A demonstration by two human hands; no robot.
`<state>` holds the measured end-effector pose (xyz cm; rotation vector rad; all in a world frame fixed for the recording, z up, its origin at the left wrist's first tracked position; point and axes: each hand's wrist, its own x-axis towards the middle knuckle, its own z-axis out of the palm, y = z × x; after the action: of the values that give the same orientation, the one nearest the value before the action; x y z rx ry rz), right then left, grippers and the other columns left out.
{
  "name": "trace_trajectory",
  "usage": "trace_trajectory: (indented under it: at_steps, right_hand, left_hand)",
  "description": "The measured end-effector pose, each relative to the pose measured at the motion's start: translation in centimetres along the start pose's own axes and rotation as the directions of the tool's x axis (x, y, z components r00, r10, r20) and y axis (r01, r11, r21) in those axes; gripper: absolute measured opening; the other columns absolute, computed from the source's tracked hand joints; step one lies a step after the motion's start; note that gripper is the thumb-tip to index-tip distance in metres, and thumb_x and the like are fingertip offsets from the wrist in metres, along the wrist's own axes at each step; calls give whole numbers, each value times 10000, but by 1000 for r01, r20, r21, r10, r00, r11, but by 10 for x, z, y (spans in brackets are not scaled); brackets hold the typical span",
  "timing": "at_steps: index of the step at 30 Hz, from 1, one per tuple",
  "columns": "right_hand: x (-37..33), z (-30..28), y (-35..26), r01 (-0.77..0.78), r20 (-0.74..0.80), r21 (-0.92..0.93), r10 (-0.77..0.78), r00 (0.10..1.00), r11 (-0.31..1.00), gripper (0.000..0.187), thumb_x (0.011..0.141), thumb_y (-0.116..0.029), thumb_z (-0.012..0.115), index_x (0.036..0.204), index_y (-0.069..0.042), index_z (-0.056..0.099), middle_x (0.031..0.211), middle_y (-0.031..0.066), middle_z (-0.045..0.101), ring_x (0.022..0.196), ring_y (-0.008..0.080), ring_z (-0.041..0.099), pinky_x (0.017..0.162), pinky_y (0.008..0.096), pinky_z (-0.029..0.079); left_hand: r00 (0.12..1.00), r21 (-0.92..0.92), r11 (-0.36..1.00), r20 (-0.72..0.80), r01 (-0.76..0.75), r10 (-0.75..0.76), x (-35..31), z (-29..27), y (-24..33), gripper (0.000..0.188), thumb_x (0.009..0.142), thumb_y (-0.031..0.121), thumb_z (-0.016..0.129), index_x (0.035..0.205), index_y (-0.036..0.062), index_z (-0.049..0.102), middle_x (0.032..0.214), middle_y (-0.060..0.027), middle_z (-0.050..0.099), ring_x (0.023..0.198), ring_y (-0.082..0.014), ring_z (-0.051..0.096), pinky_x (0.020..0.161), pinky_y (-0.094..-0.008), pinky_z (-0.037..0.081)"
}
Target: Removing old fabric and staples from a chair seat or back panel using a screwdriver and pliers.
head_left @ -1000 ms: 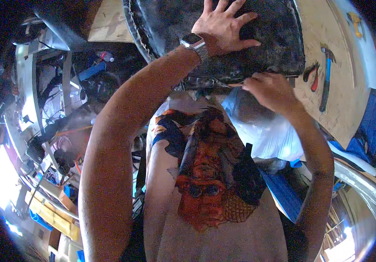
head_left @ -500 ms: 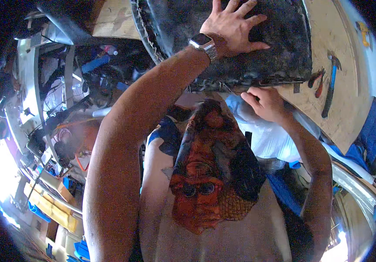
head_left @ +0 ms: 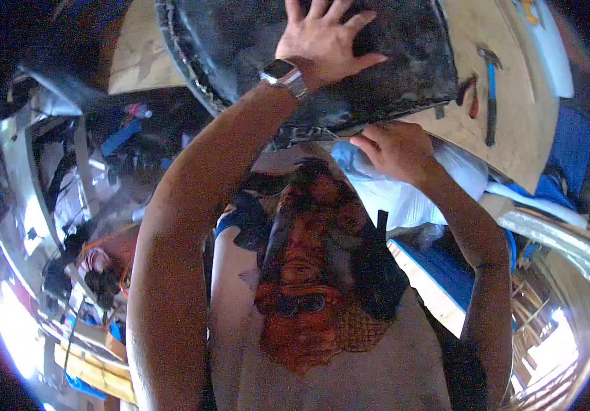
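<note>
A large black padded piece, which looks like a seat cushion with a ragged edge, lies on a wooden board at the top. My left hand presses flat on it with fingers spread; a watch is on that wrist. At the cushion's near edge is my right hand, its fingers curled and pinched together against the underside of the edge. A thin wire-like bit shows by its fingertips, but what they grip is too small to make out.
On the wooden board to the right lie a blue-handled hammer and a red-handled hand tool. Clear plastic sheeting hangs below the board's near edge. A cluttered metal frame stands at the left.
The view has shifted, so the cushion and tools appear further left and higher. My left hand stays flat on the cushion; my right hand has turned slightly and keeps its fingers at the edge.
</note>
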<state>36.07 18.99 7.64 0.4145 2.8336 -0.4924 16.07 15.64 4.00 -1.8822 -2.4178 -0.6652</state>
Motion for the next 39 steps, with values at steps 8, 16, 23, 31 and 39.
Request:
trace_trajectory:
  at_steps: [8,16,23,31,39]
  right_hand:
    - [3,-52,-114,-422,259,-163,451,854,892,331,904,-395,530,835,-78,601,612,155,619,568,340,651,506,446,529]
    - [-1,-52,-97,-404,214,-178,436,874,897,320,905,-421,508,858,-134,643,701,125,642,664,344,642,608,454,507]
    - [-6,13,-26,-78,-47,65,81,996,995,271,845,-330,642,728,-97,567,635,110,582,629,329,603,569,428,460]
    - [-6,66,-23,15,-174,283,36,984,959,190,819,-263,682,744,-96,632,676,116,621,617,321,616,580,407,484]
    - [4,74,-30,-93,-141,400,162,977,912,258,857,-345,634,741,-114,628,581,107,593,521,314,606,489,411,485]
  left_hand:
    - [987,-186,982,146,-35,63,10,-12,-4,699,832,621,505,1341,141,484,1476,-139,301,1383,-360,199,1095,-631,74]
    - [959,-105,992,268,-65,91,7,-11,-17,733,842,650,455,1376,148,445,1490,-167,264,1389,-379,171,1101,-615,82]
    - [958,176,944,-9,-279,285,-2,3,-7,851,785,718,466,1406,140,398,1499,-207,214,1391,-402,156,1102,-613,90]
    - [963,139,970,210,-197,166,4,-19,-8,836,792,704,485,1414,154,385,1505,-181,217,1393,-385,157,1107,-613,71]
    - [851,-122,976,480,-178,215,26,-38,-8,841,792,694,490,1427,159,357,1508,-180,212,1403,-372,141,1104,-617,66]
